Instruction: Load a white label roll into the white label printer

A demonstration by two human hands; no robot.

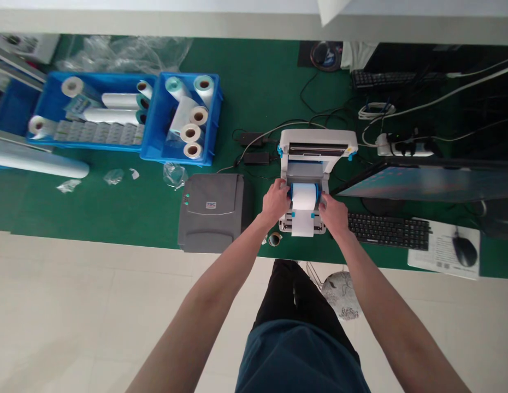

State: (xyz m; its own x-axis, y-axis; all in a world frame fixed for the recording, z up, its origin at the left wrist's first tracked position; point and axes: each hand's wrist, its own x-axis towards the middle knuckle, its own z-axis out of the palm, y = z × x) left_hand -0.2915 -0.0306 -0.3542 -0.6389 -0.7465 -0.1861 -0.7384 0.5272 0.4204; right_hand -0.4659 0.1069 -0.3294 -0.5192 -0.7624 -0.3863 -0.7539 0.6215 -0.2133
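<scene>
A white label printer point(317, 143) stands open on the green table, its lid tipped back. Inside lies a white label roll point(304, 196) between blue guides, with a strip of paper hanging out over the front. My left hand point(275, 202) presses against the roll's left end and the blue guide there. My right hand point(333, 213) holds the right end of the roll at the printer's right side. Both hands grip the roll from either side.
A grey printer point(212, 212) sits just left of the white one. Two blue bins point(155, 125) with several label rolls stand at the back left. A keyboard point(387, 231), mouse point(464, 251), tilted monitor point(430, 183) and cables lie to the right. A tape ring point(275, 238) rests by the table's edge.
</scene>
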